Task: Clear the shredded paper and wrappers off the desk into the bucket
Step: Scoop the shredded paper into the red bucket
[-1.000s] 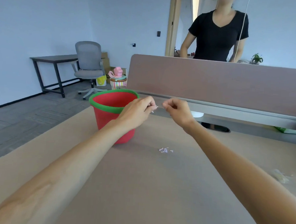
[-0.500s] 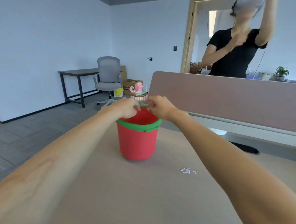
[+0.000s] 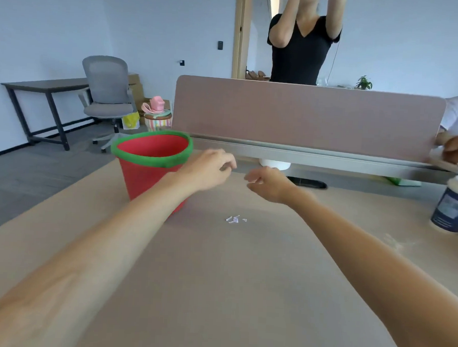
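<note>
Both hands hover loosely curled and empty, left hand (image 3: 209, 169) beside the red bucket (image 3: 151, 166), right hand (image 3: 268, 183). Next: pinch the paper shreds (image 3: 235, 219) at six o'clock of them.

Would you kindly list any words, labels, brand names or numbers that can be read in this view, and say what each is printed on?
No text can be read anywhere in this view.
Cup: its dark blue sleeve bears a pale label and lines of print, too blurred to read.
Bucket: plain red with a green rim, no lettering visible.
Paper scraps: too small to show any print.
</note>
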Demonstrator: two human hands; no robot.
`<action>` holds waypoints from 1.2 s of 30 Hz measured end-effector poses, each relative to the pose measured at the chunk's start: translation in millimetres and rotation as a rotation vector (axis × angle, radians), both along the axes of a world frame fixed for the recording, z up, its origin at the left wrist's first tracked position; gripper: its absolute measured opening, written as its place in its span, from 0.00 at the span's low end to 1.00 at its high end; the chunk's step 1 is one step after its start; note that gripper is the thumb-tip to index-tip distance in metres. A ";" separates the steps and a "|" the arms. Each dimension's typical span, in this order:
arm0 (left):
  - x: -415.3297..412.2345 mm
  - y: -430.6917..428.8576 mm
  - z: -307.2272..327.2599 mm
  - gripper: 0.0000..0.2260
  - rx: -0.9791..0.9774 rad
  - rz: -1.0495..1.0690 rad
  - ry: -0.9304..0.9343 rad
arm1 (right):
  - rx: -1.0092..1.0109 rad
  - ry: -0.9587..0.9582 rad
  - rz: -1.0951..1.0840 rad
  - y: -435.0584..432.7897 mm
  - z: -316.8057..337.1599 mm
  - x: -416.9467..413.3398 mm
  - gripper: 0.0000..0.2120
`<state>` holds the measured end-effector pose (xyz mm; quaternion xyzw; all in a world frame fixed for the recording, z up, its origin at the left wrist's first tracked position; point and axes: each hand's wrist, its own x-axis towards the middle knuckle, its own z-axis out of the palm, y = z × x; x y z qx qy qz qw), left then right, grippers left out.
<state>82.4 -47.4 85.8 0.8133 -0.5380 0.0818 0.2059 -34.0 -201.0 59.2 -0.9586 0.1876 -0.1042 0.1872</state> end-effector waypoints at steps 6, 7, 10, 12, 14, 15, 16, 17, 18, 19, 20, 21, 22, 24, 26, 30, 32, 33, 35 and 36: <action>6.8 5.7 -98.1 0.09 0.357 0.049 0.103 | -0.032 0.262 0.121 3.1 -71.9 -5.8 0.22; 9.8 9.4 -108.2 0.10 0.341 0.061 0.103 | -0.043 0.287 0.158 5.7 -82.0 -2.8 0.24; 19.8 16.9 -123.5 0.12 0.241 0.080 0.119 | -0.140 0.351 0.233 14.6 -99.1 0.7 0.31; 26.4 19.1 -124.4 0.12 0.217 0.075 0.139 | -0.180 0.339 0.281 16.4 -100.8 0.2 0.32; 30.4 19.6 -125.8 0.12 0.221 0.058 0.148 | -0.148 0.299 0.314 13.3 -99.8 -1.1 0.31; 30.6 19.2 -126.1 0.12 0.227 0.049 0.144 | -0.110 0.276 0.305 10.9 -97.8 -2.8 0.31; 30.0 18.8 -126.5 0.12 0.232 0.038 0.135 | -0.083 0.262 0.283 8.0 -96.5 -5.0 0.30; 28.4 18.2 -127.1 0.12 0.235 0.020 0.126 | -0.077 0.258 0.266 4.6 -96.6 -7.3 0.31; 25.9 17.2 -127.5 0.12 0.235 0.000 0.116 | -0.085 0.261 0.251 2.8 -96.0 -10.4 0.30; 23.0 16.2 -127.2 0.13 0.230 -0.017 0.110 | -0.089 0.251 0.232 1.2 -97.5 -12.6 0.29; 20.7 14.8 -126.5 0.12 0.221 -0.026 0.113 | -0.072 0.203 0.208 -0.2 -99.0 -14.3 0.26; 19.0 12.8 -125.3 0.11 0.210 -0.026 0.124 | -0.042 0.123 0.172 -2.3 -100.7 -15.0 0.21; 18.2 10.1 -124.3 0.10 0.200 -0.016 0.142 | -0.019 0.038 0.132 -5.5 -102.6 -14.2 0.18; 16.9 3.7 -122.2 0.08 0.183 0.020 0.181 | 0.003 -0.036 0.076 -12.0 -104.4 -10.9 0.13; 15.0 -4.9 -120.5 0.06 0.163 0.036 0.210 | 0.010 -0.023 0.061 -12.1 -101.3 -7.3 0.09; 10.4 -17.0 -119.6 0.04 0.144 0.025 0.272 | 0.069 -0.047 0.079 -5.9 -97.7 3.4 0.06; 13.1 -16.8 -119.7 0.04 0.146 0.025 0.299 | 0.101 -0.041 0.096 -8.0 -94.7 3.4 0.05; 15.5 -15.1 -119.7 0.05 0.142 0.031 0.316 | 0.122 -0.036 0.092 -10.8 -92.4 1.9 0.05; 20.8 -11.8 -120.1 0.05 0.142 0.040 0.323 | 0.170 -0.016 0.079 -16.7 -88.7 -1.0 0.06; 22.6 -11.1 -121.2 0.05 0.147 0.040 0.310 | 0.186 -0.002 0.080 -18.1 -88.0 -0.9 0.06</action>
